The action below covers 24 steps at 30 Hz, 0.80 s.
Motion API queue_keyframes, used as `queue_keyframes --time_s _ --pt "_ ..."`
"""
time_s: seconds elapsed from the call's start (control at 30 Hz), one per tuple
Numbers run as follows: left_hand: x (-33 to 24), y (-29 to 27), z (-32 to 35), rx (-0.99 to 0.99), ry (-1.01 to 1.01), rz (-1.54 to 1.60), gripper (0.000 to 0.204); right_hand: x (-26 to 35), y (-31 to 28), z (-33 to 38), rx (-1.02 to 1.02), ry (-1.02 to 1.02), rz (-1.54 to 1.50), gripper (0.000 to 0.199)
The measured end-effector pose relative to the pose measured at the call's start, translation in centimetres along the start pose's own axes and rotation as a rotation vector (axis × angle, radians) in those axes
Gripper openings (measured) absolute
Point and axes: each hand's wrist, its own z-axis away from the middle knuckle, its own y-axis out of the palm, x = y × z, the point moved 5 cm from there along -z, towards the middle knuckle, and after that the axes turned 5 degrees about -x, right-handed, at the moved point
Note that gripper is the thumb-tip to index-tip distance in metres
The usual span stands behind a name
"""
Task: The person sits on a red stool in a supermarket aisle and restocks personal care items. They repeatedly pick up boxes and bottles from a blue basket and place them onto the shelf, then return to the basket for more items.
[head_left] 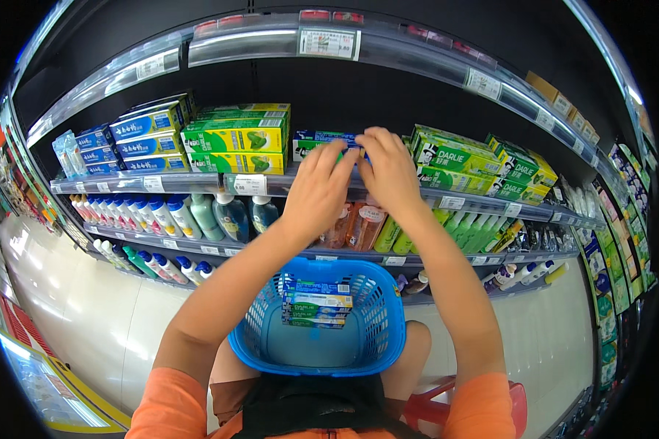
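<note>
Both arms reach out to the middle shelf, where a blue, white and green toothpaste box (318, 137) lies in the gap between taller stacks. My left hand (321, 186) is closed at its front, fingers bent over it. From the other side my right hand (389, 174) curls its fingers onto the box's right part, close to the left fingertips. The hands cover much of the box, so the exact grip is partly hidden. Below, a blue plastic basket (245, 344) rests at my lap, holding a small stack of toothpaste boxes (317, 301).
Green and yellow toothpaste boxes (238, 139) stand left of my hands, blue-and-white boxes (150, 135) farther left. Green toothpaste boxes (458, 161) flank the right. Pump bottles (231, 217) line the shelf below. An upper shelf edge (417, 51) overhangs. A red stool (518, 410) shows beneath me.
</note>
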Motion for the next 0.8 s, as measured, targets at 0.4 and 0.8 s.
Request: queue_keyframes --time_s 0.4,0.8 --pt "7.4 6.1 -3.2 0.439 -0.216 -0.269 0.057 -4.4 5.7 -0.2 0.366 0.132 0.19 0.053" --pt "5.2 3.4 -2.4 0.177 -0.072 -0.189 0.046 -0.8 2.7 -0.4 0.214 0.061 0.274 0.041"
